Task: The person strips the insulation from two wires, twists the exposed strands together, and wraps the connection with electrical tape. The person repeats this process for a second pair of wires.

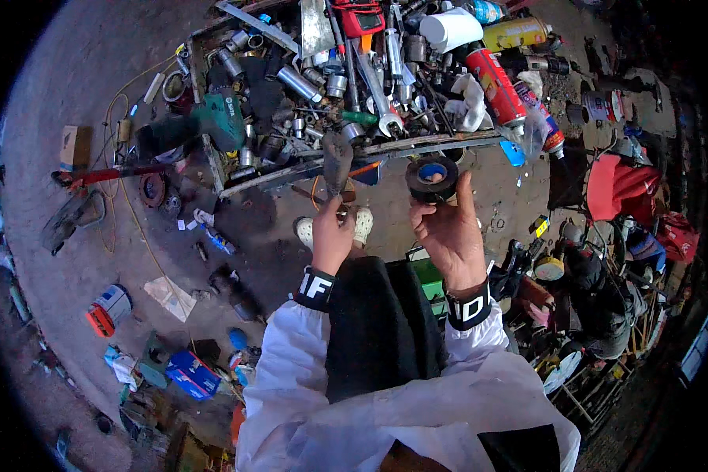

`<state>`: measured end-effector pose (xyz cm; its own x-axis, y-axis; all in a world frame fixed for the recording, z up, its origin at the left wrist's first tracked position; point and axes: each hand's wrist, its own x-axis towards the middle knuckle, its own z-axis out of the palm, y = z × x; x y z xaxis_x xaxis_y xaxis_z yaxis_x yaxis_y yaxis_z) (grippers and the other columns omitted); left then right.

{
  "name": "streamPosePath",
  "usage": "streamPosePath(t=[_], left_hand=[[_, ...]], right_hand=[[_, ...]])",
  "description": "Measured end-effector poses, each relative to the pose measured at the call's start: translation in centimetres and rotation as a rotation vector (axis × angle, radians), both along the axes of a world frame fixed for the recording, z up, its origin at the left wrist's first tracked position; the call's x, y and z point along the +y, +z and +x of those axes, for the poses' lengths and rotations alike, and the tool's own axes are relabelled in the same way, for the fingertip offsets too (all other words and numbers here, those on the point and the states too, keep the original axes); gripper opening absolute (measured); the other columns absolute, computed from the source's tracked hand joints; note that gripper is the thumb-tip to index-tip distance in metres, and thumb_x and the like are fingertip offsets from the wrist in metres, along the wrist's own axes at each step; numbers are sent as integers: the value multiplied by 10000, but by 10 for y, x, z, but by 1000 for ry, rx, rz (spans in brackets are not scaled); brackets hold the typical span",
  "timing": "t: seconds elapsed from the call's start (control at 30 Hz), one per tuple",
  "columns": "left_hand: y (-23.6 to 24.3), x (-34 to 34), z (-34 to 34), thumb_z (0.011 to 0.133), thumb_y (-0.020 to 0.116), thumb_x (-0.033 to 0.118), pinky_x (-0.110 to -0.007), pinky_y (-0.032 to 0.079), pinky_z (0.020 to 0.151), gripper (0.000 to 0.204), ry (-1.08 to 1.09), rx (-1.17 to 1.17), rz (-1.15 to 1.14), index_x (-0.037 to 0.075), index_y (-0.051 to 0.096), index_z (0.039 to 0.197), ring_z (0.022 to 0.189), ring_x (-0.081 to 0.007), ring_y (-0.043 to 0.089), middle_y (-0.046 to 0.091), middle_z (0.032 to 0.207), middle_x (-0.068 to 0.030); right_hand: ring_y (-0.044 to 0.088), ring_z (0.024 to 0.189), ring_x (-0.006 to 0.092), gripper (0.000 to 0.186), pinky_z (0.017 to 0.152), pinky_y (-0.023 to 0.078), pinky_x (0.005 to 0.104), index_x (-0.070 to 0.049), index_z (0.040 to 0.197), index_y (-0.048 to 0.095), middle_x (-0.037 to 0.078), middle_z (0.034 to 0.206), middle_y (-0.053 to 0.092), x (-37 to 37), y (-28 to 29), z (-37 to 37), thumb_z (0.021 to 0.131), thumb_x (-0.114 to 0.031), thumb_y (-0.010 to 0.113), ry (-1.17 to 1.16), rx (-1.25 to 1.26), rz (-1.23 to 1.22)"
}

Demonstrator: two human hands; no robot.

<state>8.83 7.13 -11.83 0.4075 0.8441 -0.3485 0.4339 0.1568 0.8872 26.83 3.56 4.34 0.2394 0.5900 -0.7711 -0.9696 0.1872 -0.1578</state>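
Observation:
In my left hand (334, 236), a grimy grey-brown tool with a broad flattened upper part (338, 161) is gripped upright by its lower end; exactly what it is I cannot make out. My right hand (447, 228) holds a roll of black tape (432, 179) with a blue core between thumb and fingers. Beyond both hands lies a metal tray (263, 185) heaped with sockets, a wrench (389, 118) and other tools.
Spray cans (492, 82) lie at the tray's right. A red bag (617, 189) and piled clutter stand at the right. On the concrete floor (79, 259) at left are a hose, a bucket (108, 311) and a blue box (193, 376).

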Motion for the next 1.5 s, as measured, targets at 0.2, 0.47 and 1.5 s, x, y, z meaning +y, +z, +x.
streamPosePath(t=[0.2,0.47,1.5], left_hand=[[33,-2,-2,873,640,60,-326,528,723,252,85,-12,43,3,609,1116,875,-249,662,654,1023,-153],[122,-30,-3,766,631,-42,-361,450,902,545,-125,-216,124,63,508,1286,1091,-290,543,532,1222,-142],[110,-49,-29,847,660,88,-414,357,1059,253,-252,-247,-67,-3,569,1064,1297,-343,426,443,1402,-178]], right_hand=[[512,825,110,398,640,452,223,-63,1146,569,46,1067,595,-29,-15,0,944,-404,600,167,-189,-78],[567,724,92,312,604,473,223,-62,1081,616,26,935,651,-63,-27,-22,955,-347,611,501,-158,-164],[599,762,109,93,677,477,253,17,925,653,55,856,646,-78,-44,-25,896,-71,665,979,-1274,-209]])
